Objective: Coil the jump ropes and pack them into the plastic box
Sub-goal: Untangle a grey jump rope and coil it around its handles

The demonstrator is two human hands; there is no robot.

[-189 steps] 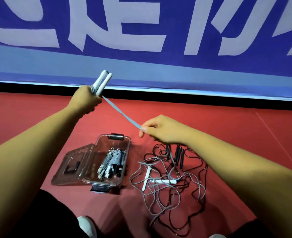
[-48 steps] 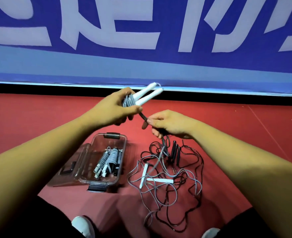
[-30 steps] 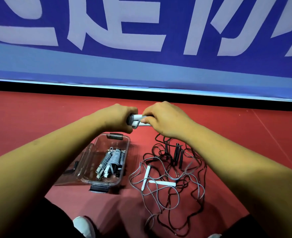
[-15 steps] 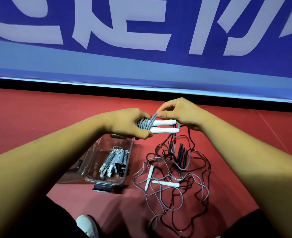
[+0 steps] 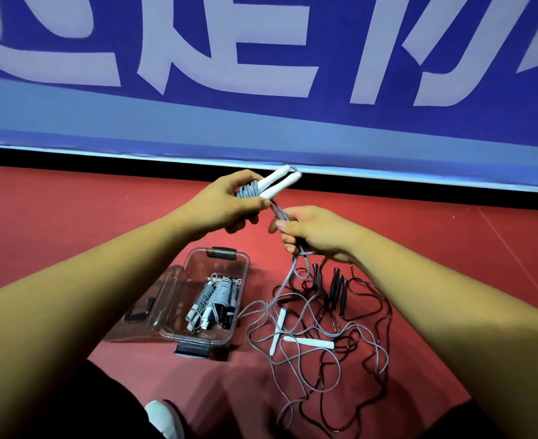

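- Red sports floor (image 5: 71,223) ran to a blue banner wall w/ white lettering (image 5: 261,131); bare floor either side.
- Grip: left hand (image 5: 226,205) clamped round grey jump rope w/ two white handles (image 5: 274,177), several wraps on; right hand (image 5: 316,232) pinched its loose cord just below.
- Clear plastic box (image 5: 243,280) sat open, coiled grey ropes (image 5: 220,296) inside, room for more.
- To do, I'd say: finish this wrap, then tangled pile of grey and black ropes (image 5: 308,342) beside box.
- Hanging cord ran into that pile, so snag risk.

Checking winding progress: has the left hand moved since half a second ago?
Yes: the left hand rose; its white handles now overlap the black wall strip, having been level below it.
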